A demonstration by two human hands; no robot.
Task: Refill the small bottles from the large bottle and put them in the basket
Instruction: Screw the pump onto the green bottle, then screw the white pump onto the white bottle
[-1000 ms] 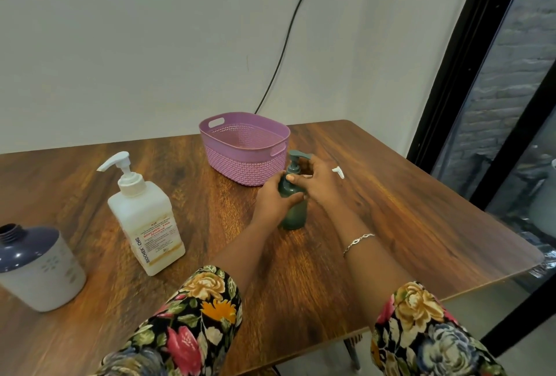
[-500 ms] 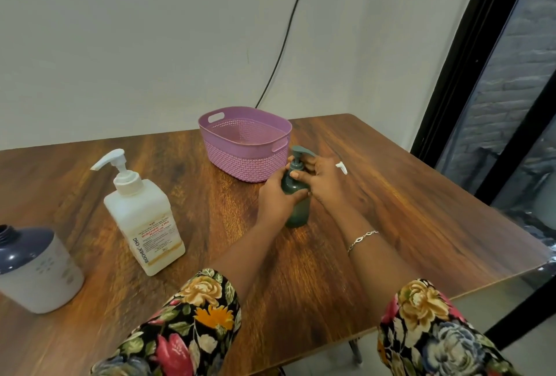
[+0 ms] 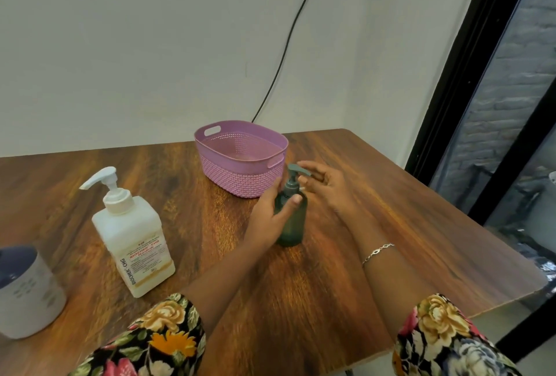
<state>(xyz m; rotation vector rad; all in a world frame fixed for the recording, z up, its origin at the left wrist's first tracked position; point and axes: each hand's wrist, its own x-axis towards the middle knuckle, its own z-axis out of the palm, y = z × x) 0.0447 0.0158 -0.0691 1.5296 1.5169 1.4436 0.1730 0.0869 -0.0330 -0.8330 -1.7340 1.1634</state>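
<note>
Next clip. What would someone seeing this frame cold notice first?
Both hands meet at the small dark green pump bottle standing in the middle of the wooden table: the left hand grips its body, while the right hand has its fingers at the pump head. Just behind stands the purple basket, with no bottles showing in it. The big white pump bottle stands further left.

Glossy wood-grain table (image 3: 376, 225) — perforated matt plastic basket (image 3: 240, 177) — translucent green bottle (image 3: 291, 225).
</note>
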